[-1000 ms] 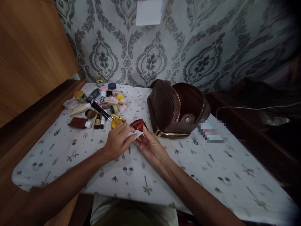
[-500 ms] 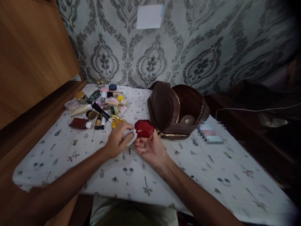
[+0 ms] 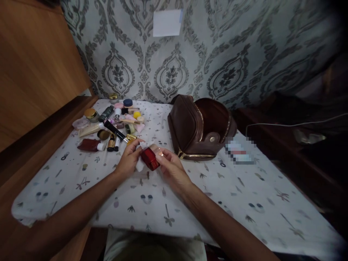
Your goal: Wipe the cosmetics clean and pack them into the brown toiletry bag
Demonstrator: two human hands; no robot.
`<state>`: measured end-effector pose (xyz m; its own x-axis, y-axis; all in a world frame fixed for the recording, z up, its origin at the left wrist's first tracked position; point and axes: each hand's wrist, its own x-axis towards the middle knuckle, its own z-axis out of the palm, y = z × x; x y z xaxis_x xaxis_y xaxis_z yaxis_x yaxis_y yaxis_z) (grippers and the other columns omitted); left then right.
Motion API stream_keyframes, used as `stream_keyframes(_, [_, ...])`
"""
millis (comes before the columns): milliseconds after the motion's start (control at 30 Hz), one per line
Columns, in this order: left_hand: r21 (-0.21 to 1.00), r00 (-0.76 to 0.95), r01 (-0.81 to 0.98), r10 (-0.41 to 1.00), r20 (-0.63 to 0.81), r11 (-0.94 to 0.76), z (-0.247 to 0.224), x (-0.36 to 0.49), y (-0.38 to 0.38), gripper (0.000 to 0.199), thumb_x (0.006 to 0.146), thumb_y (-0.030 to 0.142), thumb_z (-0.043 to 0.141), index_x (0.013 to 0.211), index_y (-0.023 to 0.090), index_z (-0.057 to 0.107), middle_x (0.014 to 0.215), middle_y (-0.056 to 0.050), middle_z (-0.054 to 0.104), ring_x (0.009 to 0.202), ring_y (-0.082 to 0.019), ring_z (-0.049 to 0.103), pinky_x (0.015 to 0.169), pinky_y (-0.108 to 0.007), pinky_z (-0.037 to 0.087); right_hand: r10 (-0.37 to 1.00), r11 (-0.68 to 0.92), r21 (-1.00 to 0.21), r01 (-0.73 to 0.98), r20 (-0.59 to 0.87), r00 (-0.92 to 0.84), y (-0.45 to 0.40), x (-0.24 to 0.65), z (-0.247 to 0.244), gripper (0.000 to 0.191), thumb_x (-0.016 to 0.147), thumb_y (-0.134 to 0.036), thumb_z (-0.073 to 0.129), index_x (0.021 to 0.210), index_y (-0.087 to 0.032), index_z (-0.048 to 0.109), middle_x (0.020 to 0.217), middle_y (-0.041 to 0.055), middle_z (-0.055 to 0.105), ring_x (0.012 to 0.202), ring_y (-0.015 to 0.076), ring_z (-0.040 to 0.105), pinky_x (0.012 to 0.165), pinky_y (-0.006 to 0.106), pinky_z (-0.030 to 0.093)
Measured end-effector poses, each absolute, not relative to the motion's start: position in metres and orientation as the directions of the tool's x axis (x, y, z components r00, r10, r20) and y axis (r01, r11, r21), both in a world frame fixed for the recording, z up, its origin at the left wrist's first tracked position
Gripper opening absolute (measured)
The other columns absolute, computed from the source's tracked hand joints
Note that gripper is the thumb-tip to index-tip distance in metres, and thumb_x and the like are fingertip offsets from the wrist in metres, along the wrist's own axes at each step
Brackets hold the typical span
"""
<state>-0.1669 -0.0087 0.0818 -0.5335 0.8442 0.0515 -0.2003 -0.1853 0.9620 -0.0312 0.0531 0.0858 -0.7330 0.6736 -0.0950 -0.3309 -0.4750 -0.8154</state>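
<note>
We have the glossy red container (image 3: 149, 158) tilted in front of us above the counter (image 3: 108, 203), between the cluster of cosmetics and the brown bag (image 3: 182, 127). Our right hand (image 3: 174, 168) has a narrow grip on its pale, shiny end, thumb on top; our left hand (image 3: 127, 159) pinches a crumpled white cloth (image 3: 139, 166) against the other end. The likeliest trouble is a slip: the faces look smooth, and if the cloth pulled harder than our thumb pressed, the container could twist out and drop. If that pale end is a loose cap, which we cannot tell from here, tugging on it might part it from the body. Our left fingers also sit just beside the gold-coloured tubes (image 3: 131, 137), so a careless sweep could knock those into the black tube (image 3: 115, 129) and set the round pieces rolling.
</note>
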Motion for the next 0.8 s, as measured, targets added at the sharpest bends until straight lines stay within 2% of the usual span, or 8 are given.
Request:
stream_keyframes(100, [0.967,-0.576,-0.132,0.81,0.104,-0.219,0.076,-0.167,-0.009,0.015,0.079,0.033,0.065,0.085,0.02,0.06,0.079,0.003,0.058,0.069,-0.012,0.05,0.066,-0.022,0.041,0.685,-0.498,-0.786,-0.366,-0.097,-0.722,0.053,-0.034,0.081,0.036,0.064,-0.041,0.084,0.088,-0.018,0.071,0.089,0.0026,0.072,0.081,0.0147,0.063,0.08,0.027,0.049])
stream_keyframes(200, [0.976,-0.594,0.111,0.775,0.218,-0.189,0.075,-0.171,-0.011,0.012,0.084,0.031,0.058,0.09,0.021,0.061,0.085,0.002,0.059,0.079,-0.015,0.052,0.074,-0.024,0.041,0.632,-0.581,-0.732,-0.356,-0.13,-0.764,0.051,-0.034,0.082,0.034,0.071,-0.046,0.079,0.094,-0.022,0.069,0.097,0.0015,0.072,0.084,0.0161,0.065,0.076,0.031,0.054])
stream_keyframes(300, [0.94,-0.572,0.311,0.761,0.306,-0.144,0.076,-0.177,-0.012,0.01,0.087,0.027,0.053,0.091,0.021,0.06,0.087,0.001,0.06,0.083,-0.016,0.053,0.08,-0.026,0.04,0.561,-0.675,-0.667,-0.315,-0.187,-0.806,0.05,-0.032,0.083,0.042,0.07,-0.045,0.081,0.105,-0.027,0.066,0.105,0.0004,0.071,0.088,0.0185,0.067,0.071,0.034,0.058])
stream_keyframes(400, [0.929,-0.548,0.343,0.774,0.318,-0.138,0.077,-0.181,-0.013,0.009,0.088,0.027,0.052,0.09,0.021,0.059,0.084,0.002,0.059,0.08,-0.015,0.052,0.077,-0.025,0.039,0.563,-0.703,-0.635,-0.32,-0.221,-0.797,0.052,-0.033,0.084,0.042,0.068,-0.04,0.083,0.102,-0.023,0.067,0.104,0.0026,0.073,0.09,0.0177,0.068,0.075,0.032,0.058])
stream_keyframes(500, [0.941,-0.53,0.311,0.798,0.288,-0.133,0.08,-0.183,-0.013,0.011,0.088,0.031,0.055,0.089,0.021,0.059,0.079,0.003,0.056,0.072,-0.014,0.05,0.07,-0.025,0.038,0.587,-0.668,-0.656,-0.352,-0.173,-0.791,0.053,-0.036,0.084,0.036,0.068,-0.036,0.084,0.095,-0.016,0.072,0.099,0.0058,0.074,0.091,0.0163,0.068,0.085,0.028,0.054])
stream_keyframes(600, [0.932,-0.491,0.334,0.817,0.302,-0.143,0.086,-0.183,-0.015,0.013,0.087,0.034,0.057,0.086,0.021,0.06,0.076,0.003,0.055,0.072,-0.014,0.05,0.069,-0.025,0.039,0.591,-0.637,-0.683,-0.358,-0.134,-0.795,0.054,-0.038,0.086,0.039,0.065,-0.037,0.086,0.095,-0.014,0.074,0.095,0.006,0.075,0.092,0.0162,0.067,0.092,0.027,0.05])
stream_keyframes(667, [0.909,-0.465,0.384,0.817,0.341,-0.16,0.09,-0.182,-0.016,0.012,0.086,0.033,0.059,0.085,0.02,0.06,0.078,0.002,0.057,0.075,-0.015,0.052,0.072,-0.025,0.041,0.603,-0.632,-0.688,-0.358,-0.146,-0.784,0.055,-0.037,0.086,0.039,0.065,-0.038,0.085,0.095,-0.015,0.074,0.095,0.005,0.075,0.091,0.0154,0.067,0.089,0.026,0.051])
stream_keyframes(800, [0.809,-0.368,0.542,0.801,0.471,-0.227,0.094,-0.177,-0.019,0.008,0.086,0.029,0.062,0.084,0.021,0.061,0.082,0.0,0.059,0.082,-0.017,0.055,0.078,-0.028,0.043,0.62,-0.623,-0.707,-0.336,-0.183,-0.763,0.055,-0.034,0.087,0.033,0.071,-0.041,0.081,0.094,-0.019,0.072,0.095,0.0017,0.072,0.085,0.0143,0.065,0.071,0.023,0.054])
